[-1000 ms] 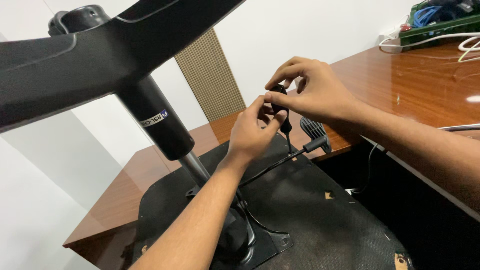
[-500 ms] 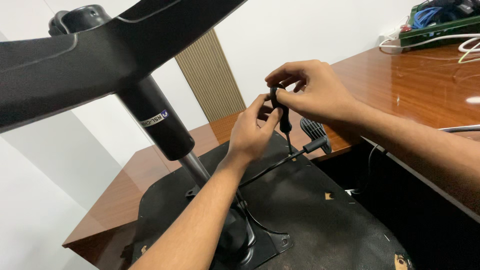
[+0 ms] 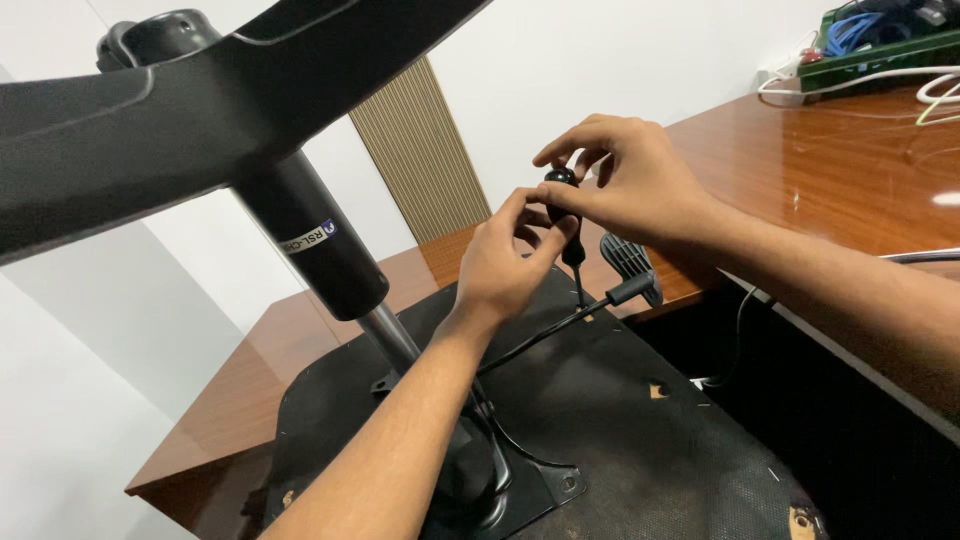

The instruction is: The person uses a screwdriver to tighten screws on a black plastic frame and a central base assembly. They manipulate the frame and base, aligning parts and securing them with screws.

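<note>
An office chair lies upturned across a brown wooden desk [image 3: 860, 190], its black seat underside [image 3: 620, 440] facing up and its gas column [image 3: 320, 250] rising toward the star base [image 3: 150, 120] at the near left.

The left hand [image 3: 505, 265] reaches in from the near edge, its thumb and forefinger closed on a small black screwdriver handle [image 3: 562, 200] held upright above the seat underside. The right hand [image 3: 625, 185] comes in from the right and cups the top of the same handle, fingertips curled over its rounded cap. Both hands are pinching the handle; neither is spread. The shaft runs down from the handle toward the seat plate; its tip is too thin and dark to locate, so it cannot be told whether it sits in a fastener.

Just right of the shaft, the adjustment lever [image 3: 560, 325] runs from the mechanism plate [image 3: 520, 480] to a ribbed paddle [image 3: 632, 265].

Risks from this position:
- The tool may slip off its seat if pressed at an angle, since the two-hand grip sits high on the handle, well away from the tip.
- A slip would send the left hand's knuckles into the lever, which lies close below.
- The chair rests on a glossy desk top; sideways force could let it slide or rock.
- Loose cables [image 3: 940, 85] lie at the far right and could snag if the chair shifts.
</note>
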